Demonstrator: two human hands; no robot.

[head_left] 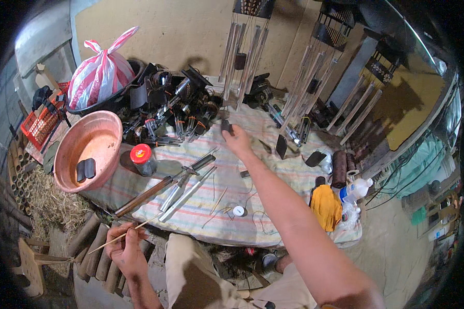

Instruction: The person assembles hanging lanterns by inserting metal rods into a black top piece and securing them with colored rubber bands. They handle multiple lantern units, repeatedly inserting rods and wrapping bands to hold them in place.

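- The small dark slab (226, 125), smooth and blocky, is at the upper centre of the frame, at the fingertips of the right hand (235, 138); thumb and fingers are nearly closed on it.
- The left hand (127, 248), lower left, pinches a thin pale stick (104, 245) between thumb and fingers, the other fingers loosely bent.
- The step in hand looks like handling the slab at arm's length with the stick kept apart; moving the slab, I judge, calls for a firm pinch and care around the hanging glossy tubes (247, 72) just above.
- Under the right arm, a striped cloth (247, 232), soft and wrinkled, covers the bench; on it lie a long tool with a wooden handle (144, 197), slim pale rods and a round white cap (238, 211).
- Left of these stands a clear jar with a glossy red lid (141, 153).
- Far left, a scuffed pink plastic tub (62, 149) holds two dark, rounded pieces (86, 169).
- Upper left, a jumbled dark pile sits beside a knotted red-and-white striped bag (100, 77) of thin plastic.
- At right, a crumpled orange cloth (325, 208) lies near a white plastic bottle (357, 189).
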